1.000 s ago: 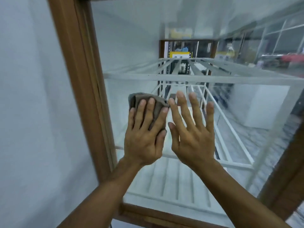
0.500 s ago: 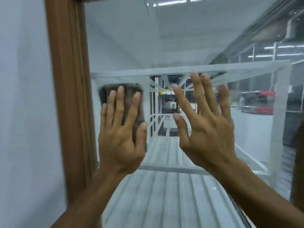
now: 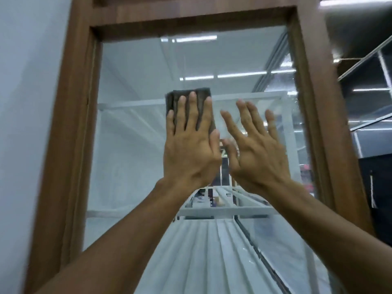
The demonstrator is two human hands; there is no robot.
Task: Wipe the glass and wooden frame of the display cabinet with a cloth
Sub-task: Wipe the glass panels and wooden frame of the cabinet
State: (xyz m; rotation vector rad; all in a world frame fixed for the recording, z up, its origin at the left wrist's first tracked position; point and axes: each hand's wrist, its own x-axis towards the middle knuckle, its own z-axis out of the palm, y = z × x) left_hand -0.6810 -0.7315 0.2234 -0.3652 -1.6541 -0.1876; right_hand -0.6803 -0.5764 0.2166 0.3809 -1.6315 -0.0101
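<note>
Left grip (image 3: pixel 191 149) flat, fingers straight, pressing the grey cloth (image 3: pixel 176 97) against the glass (image 3: pixel 131 155) at centre frame; right grip (image 3: pixel 259 151) wide, fingers spread, holding nothing, just beside it; wooden frame (image 3: pixel 70 145) around.

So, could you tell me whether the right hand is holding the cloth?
No, the left hand presses the cloth flat against the glass; the right hand is bare, fingers spread.

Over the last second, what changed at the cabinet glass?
The left hand slid the cloth up the glass and away from the left upright of the wooden frame, toward mid-pane; the right hand rose alongside. The view tilted up too: the top rail now shows. Unchanged: left hand presses flat on the cloth, right hand open and bare beside it.
</note>
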